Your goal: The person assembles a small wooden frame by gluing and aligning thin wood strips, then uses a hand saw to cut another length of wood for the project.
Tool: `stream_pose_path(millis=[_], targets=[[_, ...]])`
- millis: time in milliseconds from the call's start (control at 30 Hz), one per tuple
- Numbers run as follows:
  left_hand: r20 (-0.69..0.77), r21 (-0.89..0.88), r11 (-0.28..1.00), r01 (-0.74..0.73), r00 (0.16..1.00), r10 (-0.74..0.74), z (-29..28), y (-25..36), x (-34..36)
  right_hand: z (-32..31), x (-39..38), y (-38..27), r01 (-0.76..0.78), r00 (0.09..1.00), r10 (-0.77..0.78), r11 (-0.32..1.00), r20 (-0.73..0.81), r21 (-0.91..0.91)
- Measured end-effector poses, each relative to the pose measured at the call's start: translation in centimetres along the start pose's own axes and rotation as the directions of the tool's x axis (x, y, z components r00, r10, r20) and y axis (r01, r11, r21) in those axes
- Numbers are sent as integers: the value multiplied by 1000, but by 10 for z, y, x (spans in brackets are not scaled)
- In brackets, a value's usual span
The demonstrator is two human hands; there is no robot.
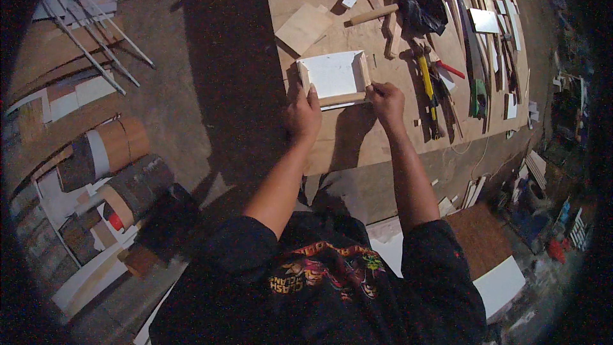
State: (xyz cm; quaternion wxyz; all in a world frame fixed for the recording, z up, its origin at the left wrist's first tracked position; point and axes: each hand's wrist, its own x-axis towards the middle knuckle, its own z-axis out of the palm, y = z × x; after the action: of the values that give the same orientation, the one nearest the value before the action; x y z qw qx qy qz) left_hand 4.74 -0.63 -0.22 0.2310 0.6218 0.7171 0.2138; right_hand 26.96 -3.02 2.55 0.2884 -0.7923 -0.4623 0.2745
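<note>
A shallow wooden box (pixel 332 98) with a white bottom and light wood sides lies on the plywood worktable (pixel 325 144), in front of me. My left hand (pixel 302 116) grips its near left corner, the thumb up along the side wall. At the near right corner my right hand (pixel 387 103) is closed, fingers curled and pressed against the frame; the fingertips are partly hidden. A hammer with a yellow handle (pixel 425 82) lies right of the box, beside a tool with a red handle (pixel 451 69).
A square plywood piece (pixel 305 29), a wooden stick (pixel 371 15) and a black plastic bag (pixel 420 1) lie beyond the box. Long strips and a green-handled saw (pixel 477 98) cover the table's right side. Boards and rolled sheets (pixel 121 144) lie on the floor at left.
</note>
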Motion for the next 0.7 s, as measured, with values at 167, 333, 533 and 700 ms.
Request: stream_pose_path(millis=[167, 333, 533, 700], targets=[[-4, -33, 999, 2, 1000, -2, 6, -1, -3, 0, 0, 2, 68, 998, -70, 993, -11, -100], [-21, -144, 989, 29, 999, -33, 4, 5, -2, 2, -5, 2, 45, 997, -44, 999, -57, 17], [-303, -60, 971, -230, 931, 202, 1, 6, 5, 5, -11, -16, 38, 994, -43, 998, -96, -53], [20, -111, 992, 56, 998, -54, -5, 14, -3, 6, -8, -1, 60, 989, -73, 993, -127, -102]])
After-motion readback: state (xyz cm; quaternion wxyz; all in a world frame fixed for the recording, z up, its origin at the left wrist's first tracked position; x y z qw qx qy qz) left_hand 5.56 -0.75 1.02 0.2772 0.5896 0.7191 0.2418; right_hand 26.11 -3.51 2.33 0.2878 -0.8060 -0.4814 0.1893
